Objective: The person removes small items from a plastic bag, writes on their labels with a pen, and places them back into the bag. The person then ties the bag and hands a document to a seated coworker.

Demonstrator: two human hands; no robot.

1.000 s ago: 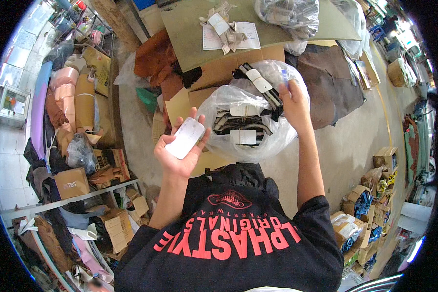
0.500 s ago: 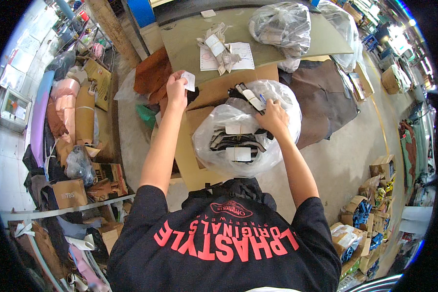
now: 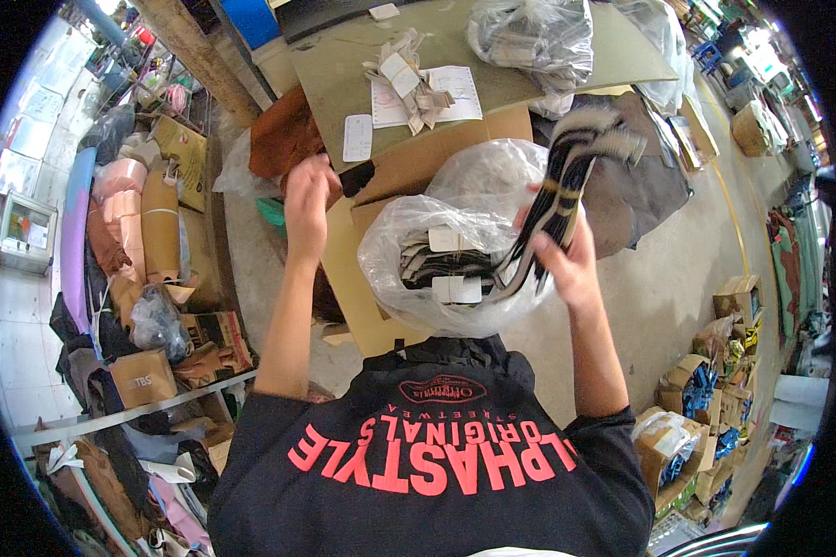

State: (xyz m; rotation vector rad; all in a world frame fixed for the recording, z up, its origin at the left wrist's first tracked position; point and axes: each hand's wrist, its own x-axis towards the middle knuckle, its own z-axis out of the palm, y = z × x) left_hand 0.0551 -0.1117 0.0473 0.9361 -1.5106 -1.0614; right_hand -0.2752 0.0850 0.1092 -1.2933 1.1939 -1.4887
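Observation:
My right hand (image 3: 568, 262) grips a bundle of black-and-white strips (image 3: 559, 186) tied with a thin band; its upper ends fan out and look blurred. The bundle hangs over the right side of an opened clear plastic bag (image 3: 390, 278). Inside the bag lie more dark strips (image 3: 420, 265), with white tags (image 3: 457, 290) on them. My left hand (image 3: 308, 200) hovers with curled fingers left of the bag, by the table's near edge, and nothing shows in it. Close by, a small white card (image 3: 358, 137) lies on the table corner.
On the greenish table (image 3: 511, 70) rest a printed sheet (image 3: 455, 90), a bundle of pale strips (image 3: 409, 79) and a filled plastic bag (image 3: 534, 42). Brown leather (image 3: 288, 135) hangs at the left. Rolls (image 3: 161, 223) and a shelf flank that side; cartons (image 3: 687, 390) stand right.
The white card has left my left hand and lies on the table; that hand has dropped back toward me. My right hand has turned and raised the strip bundle to the right.

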